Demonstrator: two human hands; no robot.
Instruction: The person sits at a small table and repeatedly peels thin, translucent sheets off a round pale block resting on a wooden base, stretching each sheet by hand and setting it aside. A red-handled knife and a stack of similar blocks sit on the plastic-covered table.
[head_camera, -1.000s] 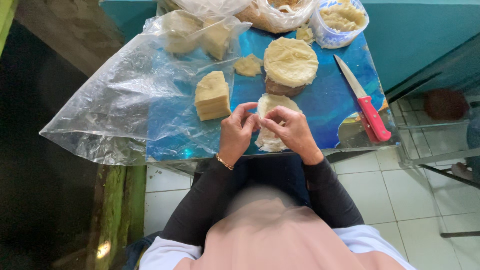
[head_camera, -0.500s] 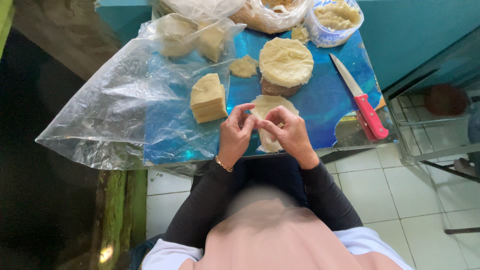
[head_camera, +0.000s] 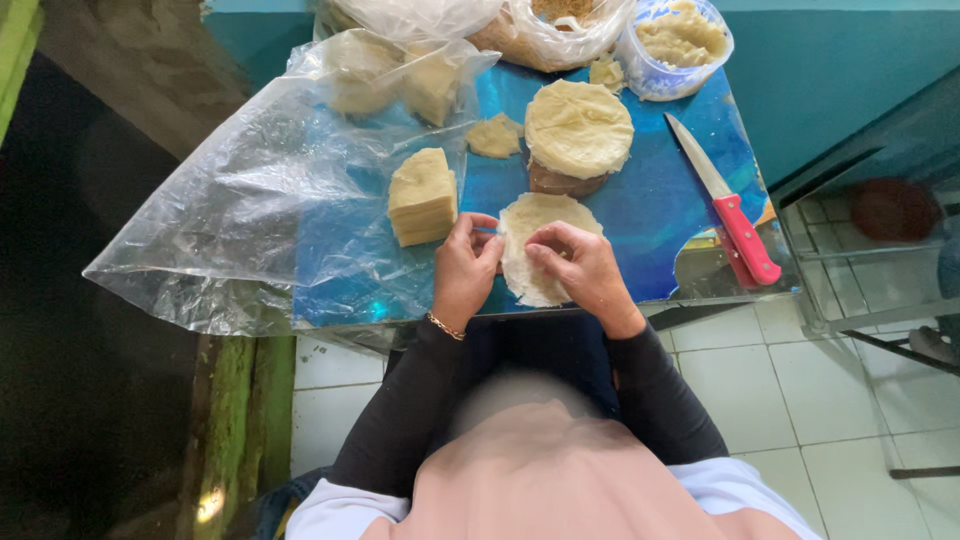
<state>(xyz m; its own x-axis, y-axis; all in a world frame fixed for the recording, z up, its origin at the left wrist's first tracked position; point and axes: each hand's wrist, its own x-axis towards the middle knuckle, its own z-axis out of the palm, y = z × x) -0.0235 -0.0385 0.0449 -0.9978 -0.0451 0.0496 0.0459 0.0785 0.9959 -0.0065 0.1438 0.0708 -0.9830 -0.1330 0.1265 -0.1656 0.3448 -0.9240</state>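
Observation:
A thin round pale wrapper (head_camera: 535, 225) lies flat on the blue tabletop (head_camera: 650, 215) near its front edge. My left hand (head_camera: 465, 270) pinches the wrapper's left rim between thumb and fingers. My right hand (head_camera: 580, 272) rests on the wrapper's lower middle, fingers curled and pressing down. Just behind them sits a stack of round wrappers (head_camera: 578, 130) on a brown base. A block of stacked pale square sheets (head_camera: 422, 195) stands left of my left hand.
A red-handled knife (head_camera: 728, 205) lies at the right of the table. A large clear plastic bag (head_camera: 250, 200) holding more pale pieces covers the left side. A clear tub of filling (head_camera: 680, 40) and other bags stand at the back. White floor tiles lie below.
Both hands stay on the wrapper. My left hand has shifted to its left rim and my right hand has moved lower on it, so more of the wrapper's top shows.

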